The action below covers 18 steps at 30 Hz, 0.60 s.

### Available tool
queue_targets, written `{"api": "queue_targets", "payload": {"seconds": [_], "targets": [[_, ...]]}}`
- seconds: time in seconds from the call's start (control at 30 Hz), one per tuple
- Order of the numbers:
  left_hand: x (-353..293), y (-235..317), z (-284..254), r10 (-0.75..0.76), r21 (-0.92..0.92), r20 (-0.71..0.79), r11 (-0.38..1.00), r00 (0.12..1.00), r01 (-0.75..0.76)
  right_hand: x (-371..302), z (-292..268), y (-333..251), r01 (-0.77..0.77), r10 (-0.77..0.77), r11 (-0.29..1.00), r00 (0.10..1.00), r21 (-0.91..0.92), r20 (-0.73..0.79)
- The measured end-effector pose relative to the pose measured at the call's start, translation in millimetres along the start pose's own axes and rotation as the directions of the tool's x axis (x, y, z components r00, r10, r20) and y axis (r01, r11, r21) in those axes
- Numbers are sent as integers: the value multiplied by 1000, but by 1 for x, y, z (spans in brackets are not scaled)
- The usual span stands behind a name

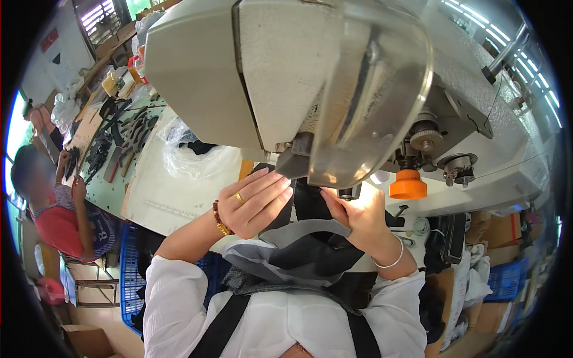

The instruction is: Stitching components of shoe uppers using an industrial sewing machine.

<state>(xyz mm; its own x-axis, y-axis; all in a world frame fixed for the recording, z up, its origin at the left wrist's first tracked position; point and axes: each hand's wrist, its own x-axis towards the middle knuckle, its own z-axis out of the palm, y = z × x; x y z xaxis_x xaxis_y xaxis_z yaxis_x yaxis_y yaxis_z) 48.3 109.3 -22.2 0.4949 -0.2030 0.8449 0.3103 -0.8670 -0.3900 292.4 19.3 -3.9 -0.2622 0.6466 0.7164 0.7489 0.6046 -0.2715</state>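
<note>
- Fabric piece (298,247), one, grey and black, lies under the head of the sewing machine (239,65), draped from the needle area down toward the person's lap.
- Left hand (253,203): fingers closed flat onto the fabric's upper left edge, pressing it at the machine's foot; one gold ring and one beaded bracelet visible.
- Right hand (358,215): fingers pinched on the fabric's right edge just below the needle area; one thin bangle on the wrist.
- One clear plastic guard (370,95) hangs in front of the machine head, directly above both hands.
- One orange knob (408,185) sits right of the right hand, near it.
- One white table (161,191) extends left; dark cut pieces (119,134) are scattered at its far end.
- One co-worker (65,221) in red sits at far left, well apart.
- Two blue crates seen: one (131,268) lower left, one (507,279) lower right.
</note>
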Motion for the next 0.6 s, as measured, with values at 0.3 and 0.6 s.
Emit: {"api": "queue_targets", "payload": {"seconds": [0.3, 0.6], "targets": [[-11, 3, 11, -85, -73, 137, 993, 987, 96, 1, -6, -3, 0, 2, 999, 999, -45, 39], [-20, 1, 6, -142, -173, 257, 966, 956, 190, 1, -10, -7, -48, 50, 999, 995, -24, 91]]}}
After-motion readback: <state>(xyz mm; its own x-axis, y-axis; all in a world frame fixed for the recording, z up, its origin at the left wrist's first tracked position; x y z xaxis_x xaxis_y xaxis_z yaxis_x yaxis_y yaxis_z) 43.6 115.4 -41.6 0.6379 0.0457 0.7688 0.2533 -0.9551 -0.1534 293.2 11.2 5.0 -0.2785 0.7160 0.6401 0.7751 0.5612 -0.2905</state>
